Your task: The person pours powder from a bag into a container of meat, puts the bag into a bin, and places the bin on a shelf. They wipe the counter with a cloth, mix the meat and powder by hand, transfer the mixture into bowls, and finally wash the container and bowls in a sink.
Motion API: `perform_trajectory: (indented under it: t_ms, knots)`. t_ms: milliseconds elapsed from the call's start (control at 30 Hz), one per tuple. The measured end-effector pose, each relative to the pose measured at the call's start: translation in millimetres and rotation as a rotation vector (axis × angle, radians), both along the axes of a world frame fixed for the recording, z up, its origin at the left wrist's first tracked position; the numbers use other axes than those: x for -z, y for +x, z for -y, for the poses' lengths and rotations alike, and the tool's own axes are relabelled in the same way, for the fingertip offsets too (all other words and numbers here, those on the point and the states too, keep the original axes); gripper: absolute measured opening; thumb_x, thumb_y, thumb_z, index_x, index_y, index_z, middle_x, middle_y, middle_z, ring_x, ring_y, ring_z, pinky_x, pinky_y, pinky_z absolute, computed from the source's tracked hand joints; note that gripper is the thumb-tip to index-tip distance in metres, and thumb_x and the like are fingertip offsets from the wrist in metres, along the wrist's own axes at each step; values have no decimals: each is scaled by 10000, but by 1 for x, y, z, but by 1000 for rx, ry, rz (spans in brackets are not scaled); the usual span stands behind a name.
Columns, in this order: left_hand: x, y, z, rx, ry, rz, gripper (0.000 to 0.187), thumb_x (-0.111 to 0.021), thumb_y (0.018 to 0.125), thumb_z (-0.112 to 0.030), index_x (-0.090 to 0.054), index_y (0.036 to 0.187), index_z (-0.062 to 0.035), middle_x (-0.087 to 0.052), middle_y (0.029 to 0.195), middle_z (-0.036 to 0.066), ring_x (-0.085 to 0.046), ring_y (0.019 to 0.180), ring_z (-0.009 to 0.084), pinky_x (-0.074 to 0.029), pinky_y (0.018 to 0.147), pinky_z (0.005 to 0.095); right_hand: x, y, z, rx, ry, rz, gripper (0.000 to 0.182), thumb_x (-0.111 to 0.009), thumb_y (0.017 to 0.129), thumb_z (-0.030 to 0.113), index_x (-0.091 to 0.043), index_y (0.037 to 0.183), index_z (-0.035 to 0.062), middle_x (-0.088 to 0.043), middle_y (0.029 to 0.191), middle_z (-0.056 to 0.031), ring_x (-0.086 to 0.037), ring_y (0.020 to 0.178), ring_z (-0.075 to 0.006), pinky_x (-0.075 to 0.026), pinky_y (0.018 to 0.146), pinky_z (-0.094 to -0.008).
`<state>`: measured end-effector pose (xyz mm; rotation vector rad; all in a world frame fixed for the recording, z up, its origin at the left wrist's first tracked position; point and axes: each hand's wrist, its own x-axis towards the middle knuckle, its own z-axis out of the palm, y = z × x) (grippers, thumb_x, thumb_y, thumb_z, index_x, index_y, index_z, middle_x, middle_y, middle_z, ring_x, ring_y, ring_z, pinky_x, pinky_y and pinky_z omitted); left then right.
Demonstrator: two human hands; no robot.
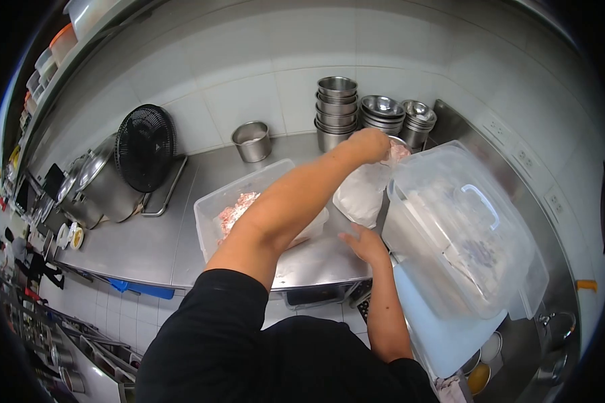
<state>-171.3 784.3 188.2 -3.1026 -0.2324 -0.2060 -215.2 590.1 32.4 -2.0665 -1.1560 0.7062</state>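
Note:
My left hand reaches far across the counter, fingers curled down around pink raw meat over the top of a white, floury-looking plastic bag. My right hand is low in front of that bag, thumb and fingers apart, fingertips right at its bottom edge. Under my left forearm stands a clear plastic tub, partly hidden by the arm. Pink chopped meat with white bits lies in it.
Right of the bag, a large lidded clear bin rests by a light blue board. Metal containers and bowls are stacked at the wall, near a single metal pot. A black fan and large pots stand left.

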Motion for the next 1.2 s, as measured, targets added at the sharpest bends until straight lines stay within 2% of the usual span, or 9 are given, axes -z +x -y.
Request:
perform_trajectory:
  t_ms: [100,200,300,367,500,633,833,967,1200]
  knots:
    - [-4,0,-8,-59,63,107,215,-636,839,-242,-732,935,-75,-697,916,175,-675,892,341,-537,787,442,-1,-2,18,-2,65,106,697,-614,880,471,-498,1353,-27,-539,1338,-246,-501,1267,-363,-384,1057,-400]
    - [4,2,-3,-5,50,188,215,-633,857,-253,-725,934,-75,-691,880,172,-668,879,342,-527,778,453,-16,-5,38,-240,3,259,638,-605,895,431,-501,1352,-3,-568,1280,-261,-535,1197,-397,-416,1016,-422]
    - [10,1,16,43,-41,105,211,-619,860,-240,-725,957,-85,-686,892,173,-661,896,341,-514,787,459,-85,-25,95,-255,160,226,589,-609,901,405,-518,1325,6,-615,1173,-261,-577,1087,-419,-452,938,-447]
    - [23,6,1,110,-87,131,225,-613,858,-247,-731,970,-93,-686,963,178,-655,913,346,-505,809,453,-145,-36,147,-148,129,298,597,-700,843,372,-553,1304,22,-663,1010,-231,-626,946,-397,-478,815,-422]
    - [4,-6,13,-32,-363,162,400,-681,832,-281,-657,1182,-88,-668,1129,176,-647,1016,324,-492,890,402,-196,-29,241,69,292,711,589,-730,804,354,-573,1278,42,-643,1106,-186,-589,1048,-362,-429,909,-466]
    - [-2,-5,17,-153,-501,178,531,-709,819,-281,-582,1315,-142,-619,1238,175,-589,1143,328,-464,962,397,-187,5,278,367,74,1046,548,-713,816,356,-596,1244,35,-611,1209,-177,-534,1155,-374,-367,1011,-507]
    - [-1,-14,55,-24,-438,678,497,-684,860,-287,-575,1305,-95,-539,1335,205,-523,1225,349,-447,981,409,-174,37,294,305,88,985,504,-723,788,331,-621,1180,31,-624,1186,-165,-548,1145,-344,-377,1028,-484]
    - [13,-43,117,-13,-665,805,488,-656,901,-258,-535,1332,-65,-517,1353,189,-493,1259,338,-401,1027,418,-171,58,303,227,98,1059,403,-714,792,301,-631,1088,40,-627,1133,-138,-561,1106,-303,-425,966,-443]
    - [71,-77,174,17,-582,860,397,-532,974,-292,-557,1301,-68,-451,1392,201,-343,1369,380,-247,1131,460,-180,79,296,189,97,958,317,-757,735,240,-606,951,63,-603,993,-103,-565,970,-296,-467,830,-400]
